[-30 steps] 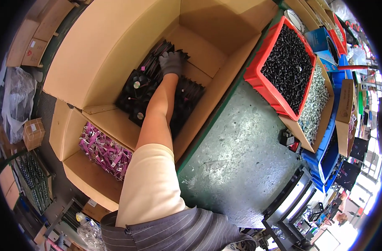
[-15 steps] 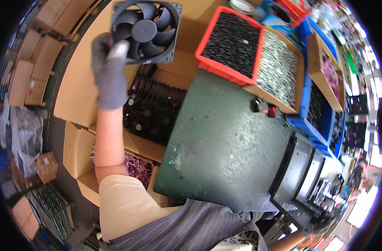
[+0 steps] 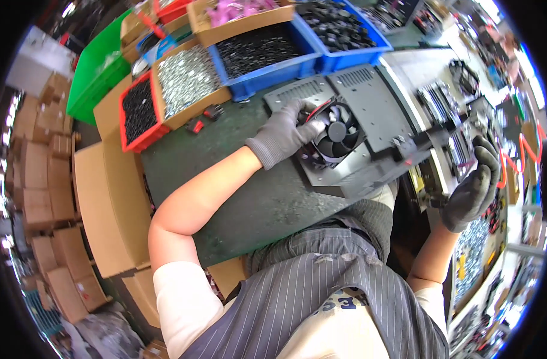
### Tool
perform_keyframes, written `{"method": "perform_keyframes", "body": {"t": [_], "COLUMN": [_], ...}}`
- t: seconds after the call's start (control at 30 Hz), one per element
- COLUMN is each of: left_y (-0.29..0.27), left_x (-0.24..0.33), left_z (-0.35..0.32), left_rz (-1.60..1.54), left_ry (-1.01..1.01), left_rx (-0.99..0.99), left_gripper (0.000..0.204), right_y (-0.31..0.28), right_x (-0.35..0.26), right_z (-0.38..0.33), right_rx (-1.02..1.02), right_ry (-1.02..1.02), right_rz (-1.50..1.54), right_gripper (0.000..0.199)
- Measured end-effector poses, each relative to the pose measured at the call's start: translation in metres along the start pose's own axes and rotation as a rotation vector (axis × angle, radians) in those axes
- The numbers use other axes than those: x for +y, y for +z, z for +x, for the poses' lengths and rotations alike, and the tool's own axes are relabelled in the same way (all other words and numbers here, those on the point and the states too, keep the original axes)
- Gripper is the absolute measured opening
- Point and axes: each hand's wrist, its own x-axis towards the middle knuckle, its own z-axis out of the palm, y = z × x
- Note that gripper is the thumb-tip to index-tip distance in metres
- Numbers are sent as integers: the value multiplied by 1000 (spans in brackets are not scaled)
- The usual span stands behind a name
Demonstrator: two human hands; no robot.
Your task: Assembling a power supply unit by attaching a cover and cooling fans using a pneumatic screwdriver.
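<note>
My left hand point(image 3: 284, 133), in a dark grey glove, is closed on the near-left edge of a square black cooling fan point(image 3: 338, 133). A red wire shows beside my fingers on its frame. The fan is tilted over a dark grey sheet-metal panel point(image 3: 378, 113) with slots and small holes; whether they touch I cannot tell. Further right, my gloved right hand point(image 3: 474, 186) is raised beyond the panel's edge. Its fingers are stretched upward, and nothing shows in them.
Along the far side of the green worktable point(image 3: 237, 206) stand a red bin point(image 3: 149, 139), a cardboard tray point(image 3: 200, 107) of silvery parts, and blue bins point(image 3: 243, 90) of black parts. A green bin point(image 3: 99, 87) and an open carton point(image 3: 109, 209) are at left.
The fan in my left hand has gone from above the open carton to over the metal panel. The view has turned right, and my right hand has come up into plainer sight.
</note>
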Motion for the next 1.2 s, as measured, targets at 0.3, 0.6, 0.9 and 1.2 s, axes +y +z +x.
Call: {"method": "perform_keyframes", "body": {"t": [0.3,0.6,0.9,1.2], "left_y": [38,112,38,-122], "left_x": [59,65,77,30], "left_z": [58,126,129,131], "left_rz": [1371,1353,1125,1183], "left_ry": [43,108,111,-433], "left_rx": [-399,-391,-112,-9], "left_gripper": [32,30,31,33], "right_y": [-197,-204,-164,-137], "right_x": [67,115,127,127], "right_z": [-101,-143,-156,-153], "right_rx": [439,667,438,356], "right_ry": [292,674,963,877], "right_rz": [162,263,324,185], "right_gripper": [36,36,45,41]}}
